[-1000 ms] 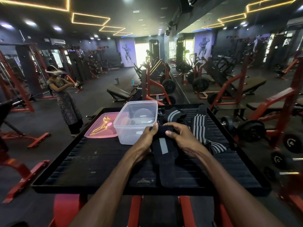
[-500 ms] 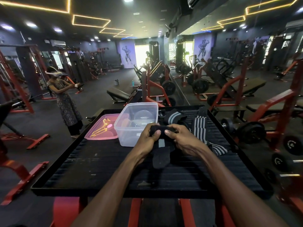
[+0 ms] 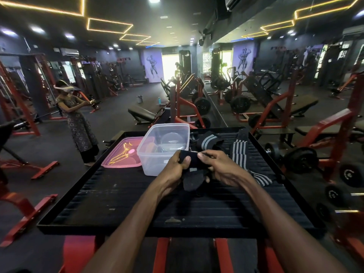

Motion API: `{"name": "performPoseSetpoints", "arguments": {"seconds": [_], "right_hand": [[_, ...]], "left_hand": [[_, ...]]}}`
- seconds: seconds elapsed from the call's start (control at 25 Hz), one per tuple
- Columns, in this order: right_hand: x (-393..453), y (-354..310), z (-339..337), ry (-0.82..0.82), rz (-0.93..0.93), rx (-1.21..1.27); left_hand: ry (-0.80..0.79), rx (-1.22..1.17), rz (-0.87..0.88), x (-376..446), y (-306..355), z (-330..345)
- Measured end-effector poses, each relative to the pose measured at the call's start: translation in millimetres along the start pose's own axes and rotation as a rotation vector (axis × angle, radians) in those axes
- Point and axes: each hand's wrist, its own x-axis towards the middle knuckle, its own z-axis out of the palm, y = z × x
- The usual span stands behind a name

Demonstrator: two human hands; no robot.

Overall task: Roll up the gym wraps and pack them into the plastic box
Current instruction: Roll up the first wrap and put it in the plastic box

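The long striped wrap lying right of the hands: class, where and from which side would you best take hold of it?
Probably at the far end of the striped wrap, pinched across its width from above: it lies flat on the black tray, and that end is free for rolling.

Black wrap (image 3: 194,161), grey-striped wraps (image 3: 239,152) — pink lid (image 3: 123,154), clear box (image 3: 155,154).

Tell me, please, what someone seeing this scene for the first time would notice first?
Most likely the two hands at the middle of the black tray: the left hand and right hand both grip a dark gym wrap, partly rolled, with its loose end hanging below. Just beyond them stands the clear plastic box, with its pink lid lying beside it on the left, and striped wraps lie unrolled to the right.
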Motion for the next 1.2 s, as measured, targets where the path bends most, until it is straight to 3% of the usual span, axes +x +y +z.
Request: {"name": "performPoseSetpoints", "arguments": {"seconds": [0.2,0.28,0.48,0.72,0.8,1.04,1.2], "right_hand": [[3.0,8.2,-0.9,0.117,-0.22,-0.153],[1.8,12.1,1.6,0.101,-0.267,-0.171],[-4.7,5.3,13.2,0.038,-0.024,0.054],[-2.4,11.3,10.0,0.1,-0.19,-0.063],[-2.5,13.8,9.2,0.098,-0.227,-0.102],[-6.1,2.0,11.1,0.015,0.053,0.045],[-6.9,8.3,6.5,0.078,-0.081,0.028]], "left_hand": [[-0.091,-0.08,-0.051,-5.5,-0.6,1.5],[-0.044,-0.057,-0.054,-4.4,-0.6,1.7],[0.057,0.021,0.056,-3.2,-8.2,-1.4],[0.061,-0.089,0.068,-8.6,-10.9,-2.5],[0.09,-0.005,0.098,-5.4,-14.1,-4.9],[0.091,0.126,0.173,-10.3,-13.0,-5.6],[0.077,0.017,0.102,-8.7,-13.2,-7.3]]}}
